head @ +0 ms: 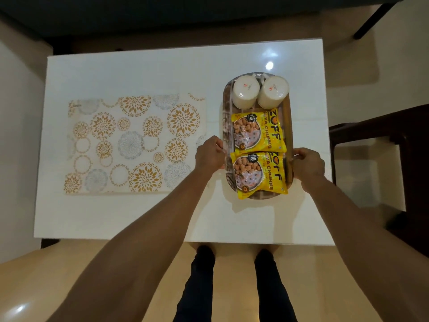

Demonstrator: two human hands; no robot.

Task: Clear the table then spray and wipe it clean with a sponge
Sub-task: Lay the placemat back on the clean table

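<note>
Desk (139, 217): white top, smooth and glossy, with a bright lamp reflection near the far right corner. Placemat (135, 144): flat sheet, matt, printed with gold and grey floral rings; cloth or paper cannot be told. Tray (226, 112): oval, glossy rim with mirror-like reflections, apparently metal or polished plastic. Two packets (257, 133) (260, 174): yellow plastic film, shiny and slightly creased. Two tubs (245, 92) (272, 94): white, smooth, with a soft sheen, probably plastic. Floor (58, 275): beige, polished, showing a light glare at the near left.
</note>
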